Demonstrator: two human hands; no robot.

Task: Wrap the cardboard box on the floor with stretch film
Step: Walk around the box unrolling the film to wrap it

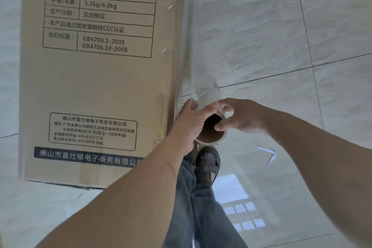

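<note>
The tall cardboard box (96, 78) fills the upper left of the frame, standing on the tiled floor (281, 26). The stretch film roll (211, 129), at centre just beside the box's right edge, stands core-up, probably so film pays off along that side. The left hand (191, 121) wraps the roll's near side; the right hand (239, 115) pinches its rim with curled fingers.

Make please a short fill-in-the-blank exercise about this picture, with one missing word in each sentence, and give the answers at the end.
1. Both hands, the left hand and the right hand, hold the roll of stretch film by its open ____.
2. The roll is held just to the ____ of the cardboard box.
3. The box stands on a floor of pale ____.
4. Below the roll, one ____ of the person shows.

Answers: end; right; tiles; shoe
</note>
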